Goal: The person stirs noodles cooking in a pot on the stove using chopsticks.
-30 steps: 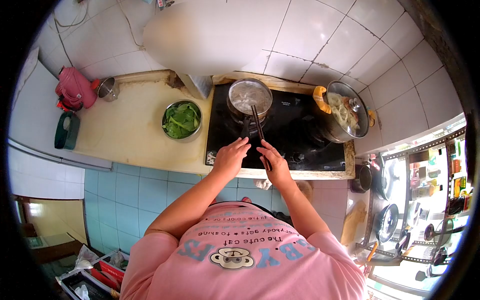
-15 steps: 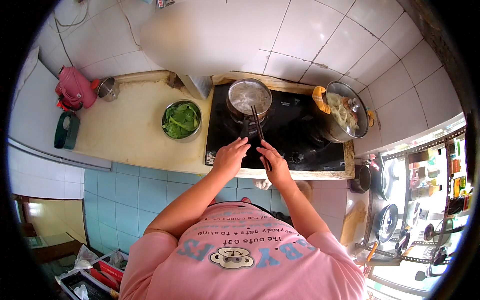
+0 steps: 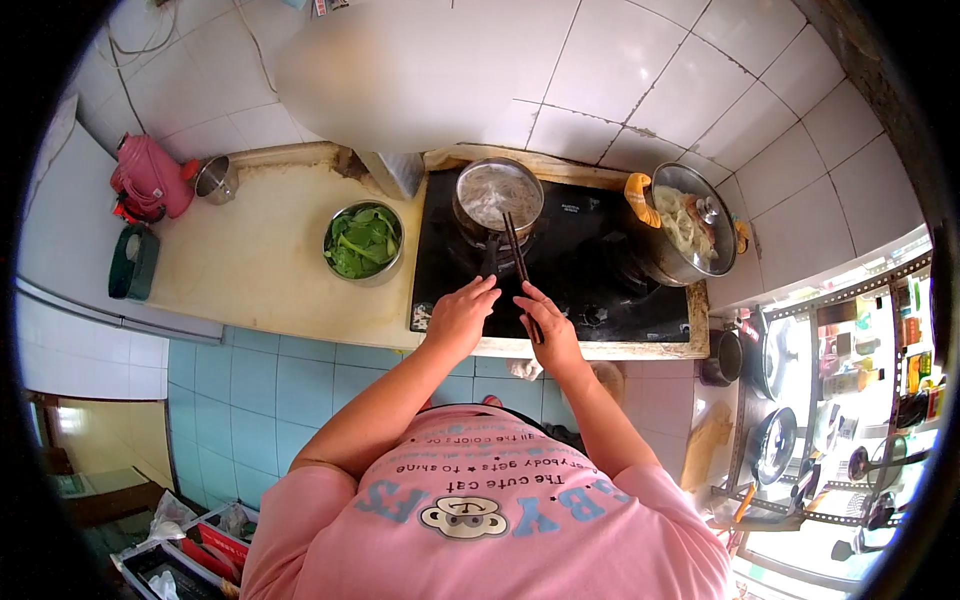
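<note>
A small metal saucepan [image 3: 466, 196] with bubbling, whitish liquid in it stands on the black cooktop [image 3: 595, 225]. Its dark handle [image 3: 489, 262] points toward me, and my left hand [image 3: 462, 312] is closed at the handle's end, the grip partly hidden. My right hand [image 3: 548, 322] holds a pair of dark chopsticks [image 3: 519, 254], whose tips reach to the saucepan's near rim. To the left on the counter is a metal bowl [image 3: 372, 279] of green leafy vegetables [image 3: 362, 240].
A larger pot [image 3: 668, 268] under a glass lid [image 3: 684, 212] stands on the cooktop's right side. Far left on the counter [image 3: 250, 240] are a pink kettle [image 3: 155, 178], a metal cup [image 3: 214, 180] and a green container [image 3: 134, 260]. Pans and utensils hang on a rack [image 3: 772, 445] at right.
The bubbling surface in the saucepan looks slightly different. Both hands and the chopsticks stay in nearly the same place.
</note>
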### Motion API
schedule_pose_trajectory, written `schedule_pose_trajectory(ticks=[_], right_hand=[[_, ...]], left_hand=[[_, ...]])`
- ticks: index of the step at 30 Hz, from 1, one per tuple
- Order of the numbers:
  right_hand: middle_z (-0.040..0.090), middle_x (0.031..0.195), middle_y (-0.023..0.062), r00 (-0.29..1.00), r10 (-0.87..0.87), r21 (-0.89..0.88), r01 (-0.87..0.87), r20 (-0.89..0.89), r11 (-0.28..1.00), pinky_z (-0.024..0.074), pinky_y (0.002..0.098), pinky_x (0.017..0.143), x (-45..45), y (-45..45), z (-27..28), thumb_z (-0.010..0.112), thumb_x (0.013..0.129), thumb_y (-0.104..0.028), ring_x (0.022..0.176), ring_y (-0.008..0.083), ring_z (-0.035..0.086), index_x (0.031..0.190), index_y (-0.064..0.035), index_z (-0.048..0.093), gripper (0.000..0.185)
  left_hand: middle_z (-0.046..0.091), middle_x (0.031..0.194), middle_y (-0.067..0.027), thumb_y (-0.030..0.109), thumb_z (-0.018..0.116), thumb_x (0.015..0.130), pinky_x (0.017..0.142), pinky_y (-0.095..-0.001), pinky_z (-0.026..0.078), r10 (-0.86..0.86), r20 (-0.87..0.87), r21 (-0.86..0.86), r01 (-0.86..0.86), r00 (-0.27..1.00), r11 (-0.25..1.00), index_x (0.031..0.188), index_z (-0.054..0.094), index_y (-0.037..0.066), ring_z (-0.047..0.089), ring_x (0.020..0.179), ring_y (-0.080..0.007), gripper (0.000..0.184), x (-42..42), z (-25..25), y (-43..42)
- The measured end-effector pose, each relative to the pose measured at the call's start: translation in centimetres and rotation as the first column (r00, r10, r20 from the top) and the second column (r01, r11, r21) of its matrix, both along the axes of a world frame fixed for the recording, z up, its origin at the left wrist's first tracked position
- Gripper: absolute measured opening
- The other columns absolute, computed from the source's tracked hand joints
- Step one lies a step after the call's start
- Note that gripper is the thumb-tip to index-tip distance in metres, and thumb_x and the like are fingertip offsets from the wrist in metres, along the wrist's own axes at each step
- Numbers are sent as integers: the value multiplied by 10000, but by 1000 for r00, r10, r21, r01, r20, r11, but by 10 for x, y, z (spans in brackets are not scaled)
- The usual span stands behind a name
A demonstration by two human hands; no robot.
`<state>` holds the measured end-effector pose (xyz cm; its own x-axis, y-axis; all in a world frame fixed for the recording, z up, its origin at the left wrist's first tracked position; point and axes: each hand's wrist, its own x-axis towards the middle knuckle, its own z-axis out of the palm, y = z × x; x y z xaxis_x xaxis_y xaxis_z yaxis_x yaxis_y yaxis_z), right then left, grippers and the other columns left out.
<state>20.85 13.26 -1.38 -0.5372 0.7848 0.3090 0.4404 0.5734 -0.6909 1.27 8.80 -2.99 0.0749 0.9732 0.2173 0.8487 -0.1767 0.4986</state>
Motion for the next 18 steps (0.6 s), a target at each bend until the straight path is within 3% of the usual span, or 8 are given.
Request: schedule_pose_trajectory(ticks=[12,14,18], right_hand=[[569,1332,139,1000,-1,-7,1,6,1000,542,411,837,0,-1,0,621,883,-49,1067,367,628,1166,-115,630,290],[558,1340,160,1000,4,-76,-2,23,997,520,373,913,1,-2,2,622,871,18,1154,363,591,1177,-87,617,323],[571,1330,140,1000,-1,-9,1,6,1000,542,406,844,1,-2,0,622,882,-45,1077,364,625,1168,-111,630,294]], left_hand=[[566,1353,-95,102,635,852,971,-394,494,7,17,22,-7,1000,1000,1180,639,58,542,1246,-266,331,0,-2,0],[566,1354,-95,103,634,853,970,-394,494,7,13,24,-7,1000,1000,1181,639,59,542,1245,-266,330,0,-2,-1],[564,1356,-93,103,631,857,966,-395,496,11,12,18,-11,1000,1000,1183,637,59,542,1245,-265,329,0,0,-1]])
